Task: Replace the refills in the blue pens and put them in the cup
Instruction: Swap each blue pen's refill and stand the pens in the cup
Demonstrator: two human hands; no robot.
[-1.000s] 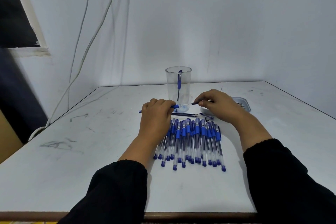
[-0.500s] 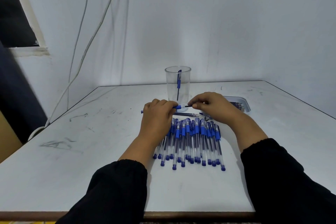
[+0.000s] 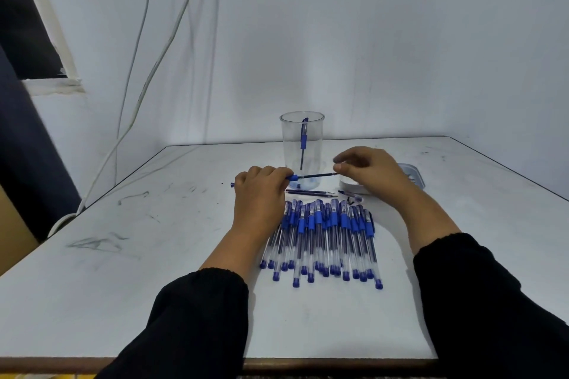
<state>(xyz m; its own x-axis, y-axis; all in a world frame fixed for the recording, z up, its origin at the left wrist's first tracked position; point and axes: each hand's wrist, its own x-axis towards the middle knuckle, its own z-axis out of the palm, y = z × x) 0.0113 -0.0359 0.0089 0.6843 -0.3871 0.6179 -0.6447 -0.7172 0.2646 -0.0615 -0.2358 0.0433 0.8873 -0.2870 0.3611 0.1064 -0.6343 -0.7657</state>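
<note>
My left hand (image 3: 260, 194) grips a blue pen barrel (image 3: 292, 177) held level above the table. A dark refill (image 3: 317, 176) sticks out of its right end, and my right hand (image 3: 368, 172) pinches the far tip of that refill. Behind them stands a clear plastic cup (image 3: 302, 148) with one blue pen (image 3: 303, 141) upright inside. A row of several blue pens (image 3: 323, 240) lies side by side in front of my hands. Loose refills (image 3: 309, 192) lie between the row and the cup.
A small clear tray (image 3: 412, 174) sits at the right, partly hidden by my right hand. A pen cap and small parts (image 3: 351, 195) lie near it. White cables (image 3: 135, 95) hang down the wall at the left. The table's front edge (image 3: 308, 361) is near my sleeves.
My hands have moved apart, and more of the refill now shows between the pen barrel and my right hand's fingers.
</note>
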